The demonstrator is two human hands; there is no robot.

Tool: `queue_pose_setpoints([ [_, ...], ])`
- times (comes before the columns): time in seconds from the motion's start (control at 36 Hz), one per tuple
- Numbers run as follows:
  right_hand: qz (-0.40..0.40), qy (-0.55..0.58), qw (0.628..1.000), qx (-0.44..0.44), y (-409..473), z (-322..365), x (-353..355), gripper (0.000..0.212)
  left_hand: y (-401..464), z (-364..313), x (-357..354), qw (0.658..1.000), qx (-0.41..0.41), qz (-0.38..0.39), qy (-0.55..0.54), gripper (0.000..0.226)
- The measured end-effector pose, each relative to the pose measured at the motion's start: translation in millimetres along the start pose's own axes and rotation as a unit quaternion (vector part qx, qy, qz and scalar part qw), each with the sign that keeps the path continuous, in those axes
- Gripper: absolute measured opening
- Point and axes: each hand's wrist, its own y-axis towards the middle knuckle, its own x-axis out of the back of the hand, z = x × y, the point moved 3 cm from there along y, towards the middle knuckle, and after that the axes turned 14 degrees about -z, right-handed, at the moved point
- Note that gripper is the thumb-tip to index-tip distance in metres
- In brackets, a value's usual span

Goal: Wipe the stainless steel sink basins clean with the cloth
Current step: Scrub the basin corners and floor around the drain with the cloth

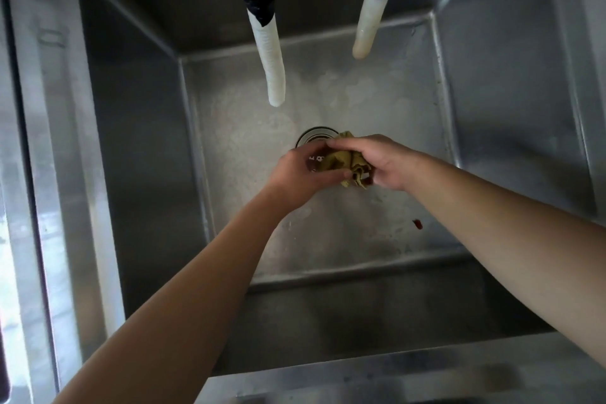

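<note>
Both bare forearms reach forward and converge. The left hand [303,170] and right hand [382,162] meet, fingers curled inward in a shared grip.

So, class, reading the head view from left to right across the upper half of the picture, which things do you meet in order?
Left wall of the sink basin → white ribbed hose with black tape → shorter pale hose with black tape → right wall of the basin.

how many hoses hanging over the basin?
2. The longer ribbed white hose hangs left of centre, its tip above the basin floor. The shorter smooth hose hangs to its right. Both have black tape near the top; more may sit out of frame.
</note>
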Motion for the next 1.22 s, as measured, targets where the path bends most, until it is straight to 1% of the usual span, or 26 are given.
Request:
queue_pose_setpoints([
  [0.06,0.017,-0.013,1.000,0.005,0.6,-0.2,1.1,0.082,2.2,0.0,0.0,0.999,0.008,-0.033,-0.002,0.046],
  [0.11,0.043,-0.026,0.999,0.002,2.4,-0.3,3.8,0.090,3.9,-1.0,1.9,0.998,0.016,-0.053,-0.017,0.035],
  [0.17,0.076,-0.021,0.997,-0.011,5.7,-1.6,8.3,0.081,5.5,-3.6,6.4,0.997,0.016,-0.072,-0.024,0.032],
  [0.25,0.132,-0.013,0.991,-0.017,9.6,-2.5,16.6,0.059,9.3,-5.2,14.6,0.993,0.048,-0.084,-0.066,0.037],
  [0.39,0.235,-0.048,0.971,-0.008,9.6,4.3,22.5,0.057,14.1,-5.0,23.5,0.976,0.174,-0.056,-0.116,0.026],
  [0.42,0.237,-0.064,0.969,-0.004,9.8,5.8,21.4,0.051,14.6,-3.7,24.5,0.970,0.201,-0.047,-0.128,0.026],
  [0.47,0.201,-0.108,0.974,0.009,11.3,8.8,17.2,0.035,14.9,-1.4,25.3,0.955,0.245,-0.017,-0.169,0.025],
  [0.53,0.155,-0.157,0.975,0.026,13.0,11.4,13.0,0.025,13.9,-0.5,24.0,0.945,0.263,0.017,-0.192,0.022],
  [0.56,0.149,-0.170,0.974,0.029,13.5,11.8,11.0,0.023,13.5,0.8,23.0,0.949,0.261,0.022,-0.177,0.025],
  [0.61,0.178,-0.174,0.968,0.018,11.7,12.1,7.0,0.022,14.0,4.2,22.6,0.959,0.253,-0.012,-0.126,0.033],
  [0.67,0.201,-0.185,0.962,0.008,10.2,11.8,3.9,0.022,14.6,7.6,24.6,0.955,0.267,-0.058,-0.112,0.030],
  [0.69,0.196,-0.210,0.958,0.024,9.5,11.9,1.5,0.027,14.3,9.0,25.0,0.949,0.285,-0.064,-0.120,0.027],
  [0.75,0.161,-0.320,0.926,0.119,8.1,15.3,-6.3,0.042,13.5,9.2,22.7,0.930,0.332,-0.063,-0.147,0.018],
  [0.81,0.134,-0.432,0.865,0.217,6.0,19.1,-18.1,0.045,13.9,8.6,18.9,0.908,0.376,-0.069,-0.171,0.015],
  [0.89,0.118,-0.510,0.810,0.264,2.6,14.7,-30.8,0.055,14.6,6.7,16.5,0.882,0.418,-0.073,-0.203,0.014],
  [0.94,0.022,-0.548,0.774,0.318,2.2,15.7,-33.2,0.049,13.7,6.4,18.7,0.873,0.421,-0.065,-0.236,0.015],
  [0.97,-0.031,-0.552,0.756,0.350,3.7,16.8,-32.8,0.041,12.3,5.4,20.9,0.868,0.417,-0.066,-0.263,0.012],
  [1.0,-0.069,-0.535,0.759,0.366,5.7,17.9,-32.0,0.030,11.2,4.5,22.9,0.859,0.408,-0.069,-0.302,0.010],
  [1.03,-0.088,-0.501,0.788,0.348,9.5,18.6,-30.0,0.020,10.0,3.5,25.1,0.850,0.393,-0.077,-0.343,0.015],
  [1.06,-0.084,-0.441,0.842,0.300,15.0,18.7,-27.2,0.013,9.3,3.7,27.4,0.846,0.368,-0.086,-0.376,0.024],
  [1.08,-0.058,-0.359,0.903,0.227,20.8,17.8,-24.6,0.012,8.2,5.1,30.1,0.858,0.329,-0.098,-0.381,0.034],
  [1.11,-0.025,-0.270,0.952,0.141,25.5,15.7,-21.8,0.015,6.6,8.1,34.2,0.893,0.272,-0.115,-0.339,0.043],
  [1.14,0.015,-0.197,0.979,0.051,28.8,12.7,-18.5,0.017,4.7,11.2,39.4,0.943,0.189,-0.137,-0.238,0.053],
  [1.17,0.064,-0.146,0.987,-0.024,29.1,10.3,-16.4,0.016,1.7,12.0,43.7,0.981,0.082,-0.150,-0.090,0.063],
  [1.19,0.118,-0.114,0.984,-0.076,28.2,8.7,-15.3,0.017,-1.4,11.9,44.1,0.987,-0.032,-0.143,0.067,0.074],
  [1.22,0.173,-0.096,0.974,-0.111,26.6,7.7,-15.7,0.019,-4.7,11.0,41.7,0.961,-0.136,-0.127,0.203,0.084],
])
